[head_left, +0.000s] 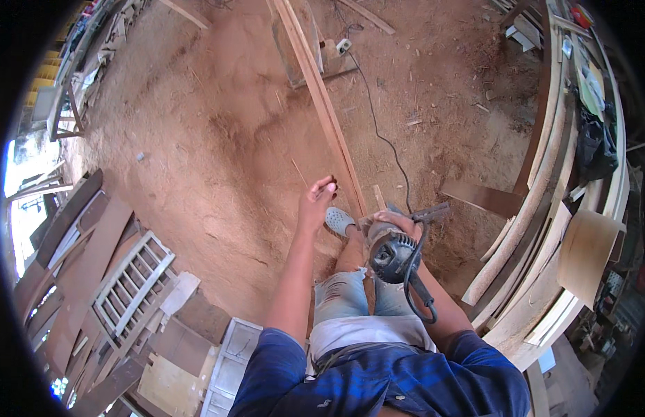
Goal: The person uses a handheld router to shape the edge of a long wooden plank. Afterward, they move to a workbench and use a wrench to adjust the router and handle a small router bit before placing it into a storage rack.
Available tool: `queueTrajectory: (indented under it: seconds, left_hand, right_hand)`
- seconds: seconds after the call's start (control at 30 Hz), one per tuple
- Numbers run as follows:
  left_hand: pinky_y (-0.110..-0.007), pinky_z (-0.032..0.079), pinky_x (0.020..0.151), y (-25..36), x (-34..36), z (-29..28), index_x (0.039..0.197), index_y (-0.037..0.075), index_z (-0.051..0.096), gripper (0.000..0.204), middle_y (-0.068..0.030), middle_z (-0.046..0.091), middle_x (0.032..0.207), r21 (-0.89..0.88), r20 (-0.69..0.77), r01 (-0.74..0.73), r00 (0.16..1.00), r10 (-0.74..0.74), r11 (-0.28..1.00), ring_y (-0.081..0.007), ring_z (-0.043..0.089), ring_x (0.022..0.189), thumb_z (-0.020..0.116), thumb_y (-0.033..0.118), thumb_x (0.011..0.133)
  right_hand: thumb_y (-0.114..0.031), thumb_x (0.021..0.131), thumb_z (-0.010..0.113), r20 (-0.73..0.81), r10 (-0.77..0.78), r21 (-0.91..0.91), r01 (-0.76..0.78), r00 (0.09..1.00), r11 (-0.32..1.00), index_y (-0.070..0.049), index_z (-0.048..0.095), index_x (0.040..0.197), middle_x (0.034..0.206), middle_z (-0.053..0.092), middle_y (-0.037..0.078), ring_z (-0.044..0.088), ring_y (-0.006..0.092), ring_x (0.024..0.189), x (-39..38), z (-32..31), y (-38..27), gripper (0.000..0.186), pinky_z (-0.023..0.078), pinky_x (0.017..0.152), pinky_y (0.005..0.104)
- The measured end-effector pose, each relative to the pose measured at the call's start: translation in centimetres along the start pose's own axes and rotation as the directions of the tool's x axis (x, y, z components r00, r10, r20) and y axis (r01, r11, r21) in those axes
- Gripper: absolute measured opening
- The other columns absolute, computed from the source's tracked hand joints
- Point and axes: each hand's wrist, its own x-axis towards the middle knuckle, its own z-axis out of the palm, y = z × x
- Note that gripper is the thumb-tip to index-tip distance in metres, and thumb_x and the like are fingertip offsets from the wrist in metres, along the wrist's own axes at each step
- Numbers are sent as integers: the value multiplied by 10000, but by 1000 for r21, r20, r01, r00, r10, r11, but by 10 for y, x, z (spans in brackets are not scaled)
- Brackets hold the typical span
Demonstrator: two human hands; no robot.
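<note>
My right hand (400,224) grips a corded power tool (393,256) with a black, vented motor housing, in front of my right thigh. Its cord curves down around the housing, and a dark bar sticks out to the right. Which kind of power tool it is, I cannot tell. My left hand (318,200) is raised to the left of it, fingers curled together; whether something small is in them is hidden. Between the hands, a long narrow wooden board (322,104) runs away from me, its near end close to the tool.
Sawdust covers the ground. A black cable (381,135) trails from a white socket block (344,46). Stacked curved planks (524,243) and a black bag (595,149) line the right. A slatted wooden frame (135,281) and panels lean at left. A grey clog (339,220) is on my foot.
</note>
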Motion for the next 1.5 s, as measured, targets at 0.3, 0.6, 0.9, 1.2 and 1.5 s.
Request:
queueTrajectory:
  seconds: [0.3, 0.6, 0.9, 1.2, 1.5]
  left_hand:
    - [-353, 578, 941, -37, 20, 2, 1270, -4, 653, 320, -92, 733, 1162, -168, 219, 203, 962, -164, 965, -192, 708, 1040, 680, 217, 1040]
    - [-364, 615, 869, -43, 21, 0, 1152, -23, 669, 280, -103, 728, 1034, -149, 207, 241, 956, -208, 959, -210, 730, 924, 696, 225, 1026]
    - [-330, 605, 810, -39, 18, 6, 1092, 1, 661, 311, -75, 709, 996, -216, 203, 271, 952, -228, 938, -178, 709, 877, 733, 289, 999]
    - [-334, 592, 774, -46, 23, -4, 1074, 5, 689, 190, -58, 722, 997, -115, 185, 276, 950, -252, 954, -165, 705, 894, 743, 163, 984]
    - [-355, 614, 824, -43, 14, 10, 1102, 9, 680, 257, -65, 721, 1002, -308, 210, 295, 948, -238, 904, -190, 706, 887, 762, 216, 972]
  right_hand:
    - [-160, 841, 766, 41, -85, -5, 86, 995, 996, -5, 671, 1128, 1087, 752, 218, 744, 378, 1065, -21, 19, 11, 340, 574, 980, 489]
    - [-164, 793, 792, 135, -129, -28, 134, 982, 991, -41, 644, 1106, 1128, 736, 199, 738, 379, 1068, -13, 27, 13, 368, 570, 991, 504]
    - [-180, 832, 762, 162, -176, -43, 185, 971, 982, -24, 642, 1137, 1142, 747, 212, 731, 386, 1115, 19, 32, 28, 363, 572, 987, 502]
    - [-434, 947, 687, 55, -145, -59, 148, 988, 987, 1, 669, 1204, 1159, 750, 174, 742, 341, 1055, 91, 60, 59, 505, 558, 1008, 443]
    - [-439, 806, 812, 46, -394, -334, 386, 918, 860, -106, 705, 1171, 1105, 770, 89, 755, 268, 977, 263, 107, 69, 506, 604, 869, 383]
